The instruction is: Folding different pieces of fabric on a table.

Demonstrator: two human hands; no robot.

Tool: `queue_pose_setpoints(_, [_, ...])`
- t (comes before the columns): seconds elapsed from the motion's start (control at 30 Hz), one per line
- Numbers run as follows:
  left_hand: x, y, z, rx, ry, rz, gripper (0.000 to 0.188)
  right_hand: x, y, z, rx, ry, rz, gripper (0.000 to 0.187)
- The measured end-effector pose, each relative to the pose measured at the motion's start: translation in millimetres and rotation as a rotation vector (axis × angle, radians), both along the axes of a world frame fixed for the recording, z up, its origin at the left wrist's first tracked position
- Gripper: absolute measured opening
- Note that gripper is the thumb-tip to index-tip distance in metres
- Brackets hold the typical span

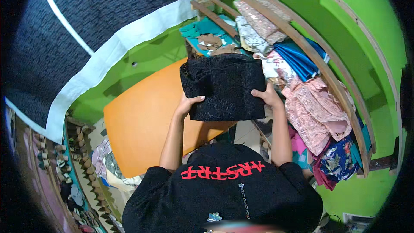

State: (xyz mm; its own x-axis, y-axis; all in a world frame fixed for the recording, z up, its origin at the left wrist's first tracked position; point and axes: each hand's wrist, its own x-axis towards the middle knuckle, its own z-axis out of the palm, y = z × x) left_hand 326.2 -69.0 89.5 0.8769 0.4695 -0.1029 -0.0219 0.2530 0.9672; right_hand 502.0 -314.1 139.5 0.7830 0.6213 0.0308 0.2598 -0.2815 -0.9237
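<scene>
Black cloth [224,82] is up in both hands, in front of the right end of the orange worktop [146,108] (sides are the person's). It's folded to a rough rectangle, textured, lace-like in spots. Can't tell how high it sits over the worktop.

Left hand [190,103]: gripping the cloth's left edge, thumb on the near face, rest of the fingers hidden behind. It's over the worktop's right part. Right hand [269,95]: same grip on the right edge, just past the worktop's right end.

Wooden rack [311,55] runs to the right of the worktop, loaded with fabric: blue cloth [296,60], pink lace [315,108], floral cloth [338,159] nearest the person. Teal cloth [205,26] and brown cloth [211,41] lie beyond the worktop's far right corner. Mixed cloth pile [113,168] sits by its near left corner. Green wall [159,51] behind the worktop.
</scene>
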Motion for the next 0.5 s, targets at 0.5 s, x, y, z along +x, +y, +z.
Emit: queue_pose_setpoints(0.5, [92,-18,30,0.254,-0.027,-0.320,0.089,-12,-78,61,0.106,0.067,-0.316,0.071])
